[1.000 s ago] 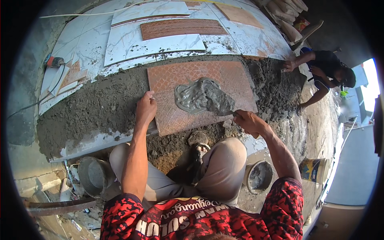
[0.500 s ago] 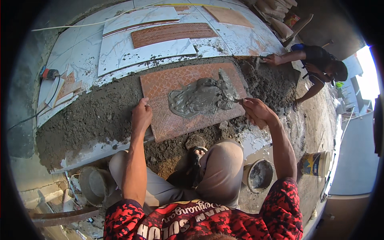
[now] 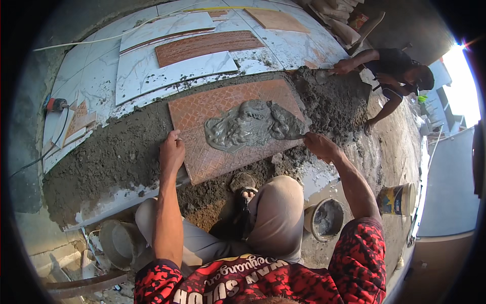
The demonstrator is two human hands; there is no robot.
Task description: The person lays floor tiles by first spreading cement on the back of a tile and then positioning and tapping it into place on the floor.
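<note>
A reddish-brown tile [image 3: 243,91], its patterned back facing up, lies tilted across the grey mortar bed in front of me. Wet cement paste [image 3: 235,129] is heaped over its middle and right side. My left hand [image 3: 172,152] is closed on the tile's left edge, near its lower left corner. Above the tile's right edge, my right hand [image 3: 322,146] grips a trowel [image 3: 287,124], whose blade is smeared grey and rests in the paste. Its handle is mostly hidden by my fingers.
Marbled white tiles [image 3: 101,66] lie beyond the mortar bed [image 3: 109,152], with loose tiles on top. A power tool [image 3: 54,104] sits at left. Buckets [image 3: 328,219] stand beside my knees and at right. A co-worker [image 3: 400,71] crouches at far right, one hand over the mortar.
My right hand has drawn the trowel blade through the paste, which is now smoother and flatter near the tile's right edge. My left hand stays on the tile. The whole view has shifted slightly.
</note>
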